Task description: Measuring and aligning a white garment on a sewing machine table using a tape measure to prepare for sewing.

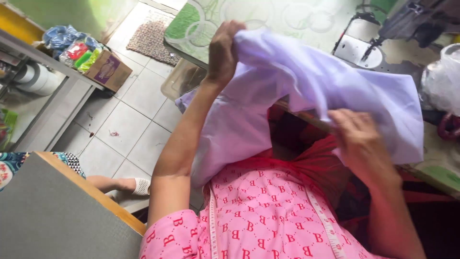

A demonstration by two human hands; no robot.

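A large piece of pale lilac cloth (297, 91) is held up in front of me, draping from the table's near edge down toward my lap. My left hand (223, 50) grips its upper left edge, raised high with fingers closed over the fabric. My right hand (357, 139) clutches the cloth's lower right part, slightly blurred. A white measuring tape (325, 223) hangs around my neck over a pink patterned top.
A sewing machine (378, 33) stands on the green patterned table (287, 17) beyond the cloth, with a clear plastic bag (443, 76) at right. A cardboard box (109, 71) with coloured packets sits on the tiled floor. A grey board (52, 216) lies at lower left.
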